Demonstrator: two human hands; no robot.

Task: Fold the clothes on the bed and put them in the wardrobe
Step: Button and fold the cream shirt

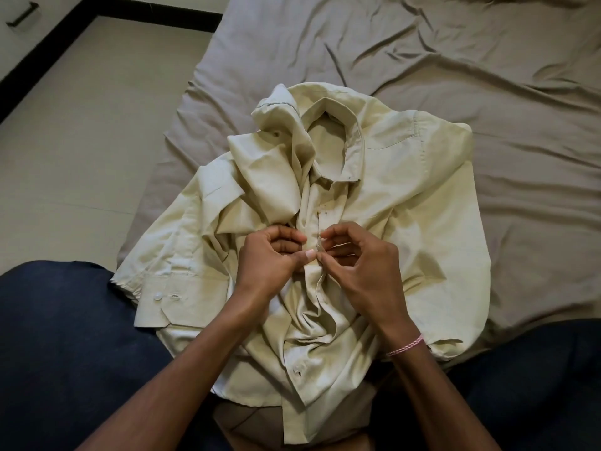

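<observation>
A pale cream button-up shirt (406, 196) lies crumpled, front side up, on the bed (487, 76), with its collar pointing away from me. My left hand (266, 255) pinches the left edge of the button placket at mid-chest. My right hand (357, 258) pinches the right edge of the placket just beside it, thumb and fingertips almost meeting those of the left hand. One cuffed sleeve (169, 297) with a white button is folded across the left side of the shirt. Lower buttons on the front are undone.
The bed has a wrinkled grey-brown sheet. My legs in dark blue trousers (65, 353) frame the shirt on both sides. A beige tiled floor (81, 125) lies to the left, with a black skirting strip and a cabinet handle (21, 15) at the top left corner.
</observation>
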